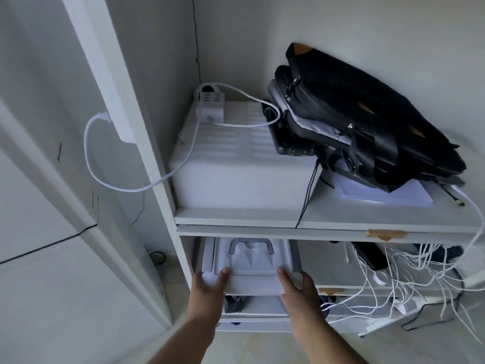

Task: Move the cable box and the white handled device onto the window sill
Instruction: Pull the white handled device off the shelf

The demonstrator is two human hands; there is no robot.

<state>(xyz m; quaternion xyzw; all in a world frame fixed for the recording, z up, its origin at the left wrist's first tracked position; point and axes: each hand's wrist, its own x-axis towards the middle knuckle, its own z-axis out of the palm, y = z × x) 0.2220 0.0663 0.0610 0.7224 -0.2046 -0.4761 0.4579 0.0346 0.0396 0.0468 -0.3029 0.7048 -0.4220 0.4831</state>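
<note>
Gripping the white handled device (252, 266) at its two front corners, left hand (210, 285) and right hand (296, 285) are each curled closed on it, thumbs on top; it sits half out of the lower shelf (341, 287), at that shelf's left end.

Risks, by judgement: the grey handle (251, 245) may catch the shelf board (262, 229) just above; loose white cables (420, 279) at the lower shelf's right end could snag.

Upper shelf: large white box (236, 164) at left end, black bags (367, 122) leaning at right, power strip (210, 106) at the box's back-left corner.

Room: white cabinet, pale walls; window sill not in view.
</note>
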